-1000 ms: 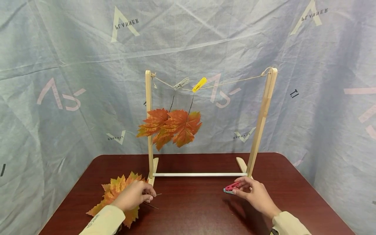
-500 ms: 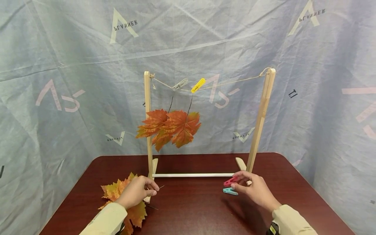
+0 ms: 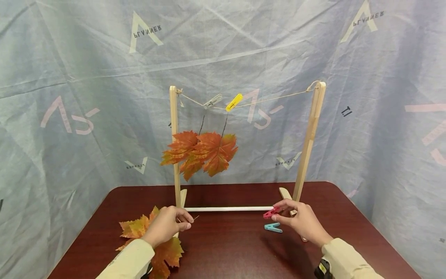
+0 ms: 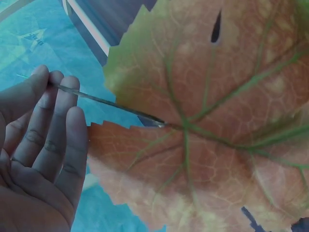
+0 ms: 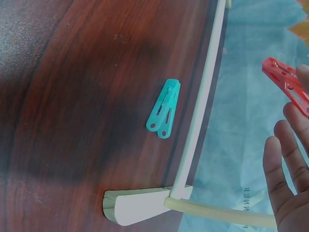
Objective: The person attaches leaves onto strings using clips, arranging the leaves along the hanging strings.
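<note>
My left hand (image 3: 167, 225) pinches the thin stem (image 4: 116, 105) of an orange-green artificial maple leaf (image 4: 203, 159) between thumb and fingertips. The leaf's blade hangs below that hand in the head view. Between thumb and fingers my right hand (image 3: 302, 221) holds a red clothespin (image 3: 270, 212), raised above the table. A turquoise clothespin (image 5: 164, 108) lies on the table beneath it. Two orange leaves (image 3: 216, 153) hang behind, near a white clothespin (image 3: 213, 101) and a yellow clothespin (image 3: 234, 102) on a string.
The string (image 3: 275, 98) sags between two wooden posts (image 3: 307, 143) of a stand, joined low down by a white rod (image 3: 230, 209). Another leaf (image 3: 134, 227) lies on the dark red table (image 3: 226, 248), left of my left hand. Grey printed cloth (image 3: 104, 77) surrounds the table.
My left hand has lifted its leaf and moved slightly right, away from the leaf on the table. The right hand has raised the red clothespin off the turquoise one.
</note>
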### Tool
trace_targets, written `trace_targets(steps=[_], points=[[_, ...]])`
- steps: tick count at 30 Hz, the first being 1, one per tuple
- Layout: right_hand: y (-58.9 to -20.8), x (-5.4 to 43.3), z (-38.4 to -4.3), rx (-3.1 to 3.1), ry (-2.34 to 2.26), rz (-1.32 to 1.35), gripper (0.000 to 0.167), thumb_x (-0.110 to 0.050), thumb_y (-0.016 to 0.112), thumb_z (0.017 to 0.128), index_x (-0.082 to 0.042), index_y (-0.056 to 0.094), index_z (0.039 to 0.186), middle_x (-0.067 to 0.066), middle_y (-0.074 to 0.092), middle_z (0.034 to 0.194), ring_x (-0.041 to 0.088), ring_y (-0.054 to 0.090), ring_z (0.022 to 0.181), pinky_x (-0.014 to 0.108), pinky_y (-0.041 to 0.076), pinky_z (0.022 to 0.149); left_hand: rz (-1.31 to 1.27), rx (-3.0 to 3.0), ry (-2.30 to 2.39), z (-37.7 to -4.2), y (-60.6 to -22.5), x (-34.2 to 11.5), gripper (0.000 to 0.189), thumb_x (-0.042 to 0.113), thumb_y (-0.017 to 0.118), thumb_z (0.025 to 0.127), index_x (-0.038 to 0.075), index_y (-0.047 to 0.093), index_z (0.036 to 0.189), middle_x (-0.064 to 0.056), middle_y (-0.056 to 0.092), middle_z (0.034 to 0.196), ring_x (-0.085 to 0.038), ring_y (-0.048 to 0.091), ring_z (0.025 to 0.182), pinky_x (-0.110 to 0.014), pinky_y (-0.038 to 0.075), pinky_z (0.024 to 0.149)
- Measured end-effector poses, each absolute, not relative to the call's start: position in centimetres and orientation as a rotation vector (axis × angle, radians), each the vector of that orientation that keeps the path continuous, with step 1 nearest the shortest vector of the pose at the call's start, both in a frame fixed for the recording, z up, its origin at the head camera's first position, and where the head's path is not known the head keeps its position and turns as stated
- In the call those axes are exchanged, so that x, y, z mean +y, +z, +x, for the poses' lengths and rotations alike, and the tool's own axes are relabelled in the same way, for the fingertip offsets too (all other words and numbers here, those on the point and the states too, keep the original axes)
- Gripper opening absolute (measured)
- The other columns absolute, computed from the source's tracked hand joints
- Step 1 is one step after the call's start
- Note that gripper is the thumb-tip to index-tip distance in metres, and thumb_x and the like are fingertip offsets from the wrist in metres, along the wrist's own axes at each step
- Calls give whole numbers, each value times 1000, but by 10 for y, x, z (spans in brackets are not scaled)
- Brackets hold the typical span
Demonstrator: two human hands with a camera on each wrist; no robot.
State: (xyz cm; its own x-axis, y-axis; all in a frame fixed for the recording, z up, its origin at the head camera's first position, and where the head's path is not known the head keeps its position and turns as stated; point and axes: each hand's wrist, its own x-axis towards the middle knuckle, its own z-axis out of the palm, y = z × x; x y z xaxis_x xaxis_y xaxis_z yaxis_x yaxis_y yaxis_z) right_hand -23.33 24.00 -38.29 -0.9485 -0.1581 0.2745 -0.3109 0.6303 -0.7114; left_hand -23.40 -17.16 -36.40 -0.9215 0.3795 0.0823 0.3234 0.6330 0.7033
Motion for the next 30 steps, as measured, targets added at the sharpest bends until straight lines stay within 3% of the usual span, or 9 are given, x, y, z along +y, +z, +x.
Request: trace_targets(steps=[6, 15, 23, 26, 30], points=[[-376, 239, -234, -2637, 1192, 435, 30, -24, 87, 83, -11, 76, 108, -7, 72, 86, 11, 66, 78, 28, 54, 69, 607, 2787, 1224, -232, -360, -164, 6, 5, 78, 88, 11, 77, 90, 3, 72, 79, -18, 67, 70, -31, 53, 60], [-368, 239, -238, -2596, 1203, 421, 29, -21, 84, 86, -8, 74, 110, -3, 72, 90, 9, 67, 80, 27, 56, 68, 622, 2804, 1295, -237, -353, -148, 11, 4, 77, 89, 15, 77, 91, 4, 73, 80, -9, 65, 66, -29, 54, 60], [-359, 238, -239, -2593, 1147, 424, 29, -24, 81, 89, -9, 74, 113, -4, 72, 90, 8, 66, 81, 27, 54, 69, 608, 2800, 1421, -237, -344, -138, 8, 5, 77, 89, 12, 78, 92, 3, 73, 81, -17, 70, 71, -28, 56, 63], [-355, 237, -239, -2592, 1151, 434, 29, -24, 81, 89, -10, 74, 113, -4, 72, 91, 8, 66, 82, 28, 54, 69, 609, 2791, 1471, -237, -342, -134, 7, 5, 77, 89, 11, 79, 93, 1, 74, 81, -16, 71, 72, -33, 58, 66], [-350, 238, -239, -2590, 1145, 451, 29, -25, 81, 89, -11, 73, 113, -5, 71, 88, 8, 65, 82, 28, 54, 69, 623, 2820, 1475, -239, -339, -130, 8, 6, 78, 89, 13, 79, 93, 4, 74, 78, -10, 68, 72, -45, 57, 80]])
